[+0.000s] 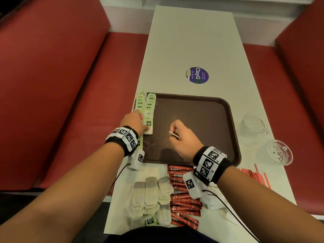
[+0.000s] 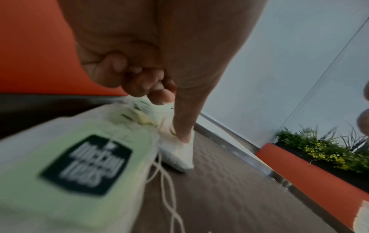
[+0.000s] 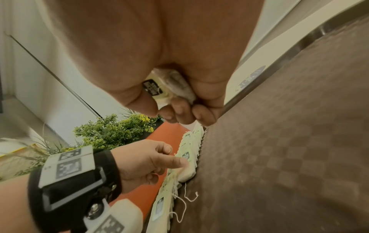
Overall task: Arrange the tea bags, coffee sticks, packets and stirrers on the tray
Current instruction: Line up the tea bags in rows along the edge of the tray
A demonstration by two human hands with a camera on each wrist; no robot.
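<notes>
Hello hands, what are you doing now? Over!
Left hand presses the tea bag row on the tray. Right hand grips one tea bag. Nothing blocking.

The person's arms were bare. Each wrist wore a black band (image 1: 213,165) ringed with white tiles printed in black square codes, and a white camera block (image 1: 192,185) bearing one more code hung beneath it, trailing a thin black cable (image 1: 226,206). Dark clothing (image 1: 157,235) covered the lap.

An eatery: red booth seats (image 1: 57,88) flank a narrow white table (image 1: 192,41), planter of greenery (image 2: 323,146) behind one seat.
</notes>
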